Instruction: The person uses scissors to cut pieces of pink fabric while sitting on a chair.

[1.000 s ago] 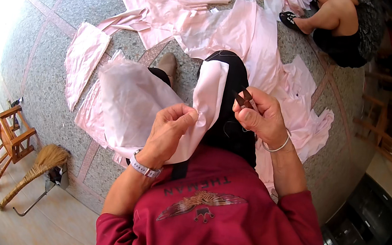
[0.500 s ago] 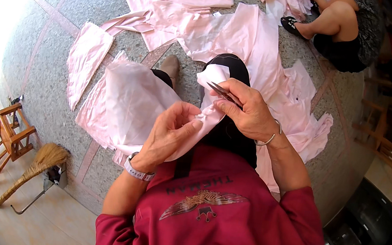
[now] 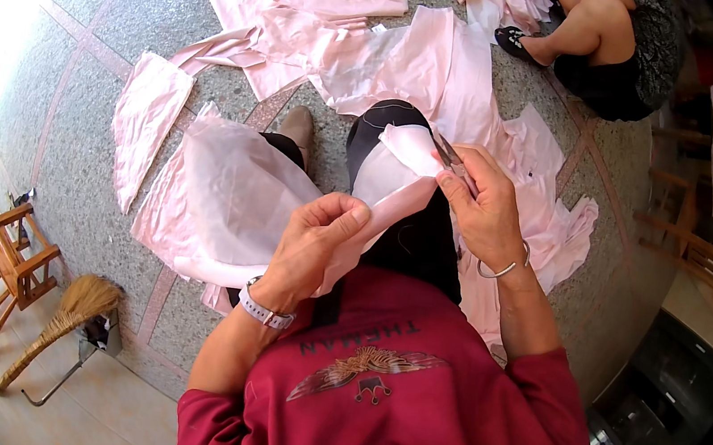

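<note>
Across my lap lies a pale pink cloth piece (image 3: 242,199), its folded edge stretched between my hands. My left hand (image 3: 318,240) pinches that edge between thumb and fingers. In my right hand (image 3: 486,199) is a pair of small dark thread snips (image 3: 455,159), blades pointing up and to the left. The right fingers also grip the cloth's far end, just under the snips. Loose threads lie on my dark trouser knee (image 3: 393,112).
More pink cloth pieces (image 3: 432,61) are spread over the speckled floor (image 3: 80,132) ahead and to the right. Someone crouches at the upper right, a bent leg (image 3: 584,32) showing. At left stand a small wooden chair (image 3: 18,259), a straw broom (image 3: 75,307) and a metal dustpan (image 3: 103,338).
My right hand has moved right with the snips, and the hands are farther apart. The bunched cloth edge between them is now pulled straight. My view has shifted slightly.
</note>
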A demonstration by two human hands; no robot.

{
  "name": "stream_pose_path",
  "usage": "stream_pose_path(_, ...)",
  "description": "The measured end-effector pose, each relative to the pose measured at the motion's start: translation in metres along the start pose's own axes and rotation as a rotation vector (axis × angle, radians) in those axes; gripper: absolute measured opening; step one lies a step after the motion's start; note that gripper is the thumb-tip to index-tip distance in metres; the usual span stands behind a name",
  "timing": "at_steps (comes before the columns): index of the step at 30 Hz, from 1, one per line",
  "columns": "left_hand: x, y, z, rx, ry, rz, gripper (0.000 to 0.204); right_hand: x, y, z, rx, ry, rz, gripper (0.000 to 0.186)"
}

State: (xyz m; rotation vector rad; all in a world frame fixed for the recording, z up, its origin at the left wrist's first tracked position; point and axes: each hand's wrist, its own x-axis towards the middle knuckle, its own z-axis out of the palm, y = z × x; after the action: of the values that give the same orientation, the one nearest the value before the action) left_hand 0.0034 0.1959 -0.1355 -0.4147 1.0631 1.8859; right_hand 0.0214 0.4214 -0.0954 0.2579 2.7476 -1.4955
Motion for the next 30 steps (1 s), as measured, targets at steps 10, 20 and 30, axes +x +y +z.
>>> stream_pose_path(10, -0.006, 0.000, 0.003, -0.233, 0.029, 0.025, 0.018, -0.023, -0.033, 0.013, 0.250, -0.462, 0.210, 0.017)
stream_pose_path(20, -0.010, -0.001, 0.002, -0.288, 0.017, 0.057, 0.018, -0.014, -0.040, 0.014, 0.174, -0.479, 0.217, 0.016)
stream_pose_path(30, -0.010, -0.002, 0.000, -0.272, 0.037, 0.051, 0.018, -0.015, -0.036, 0.019, 0.198, -0.480, 0.233, 0.017)
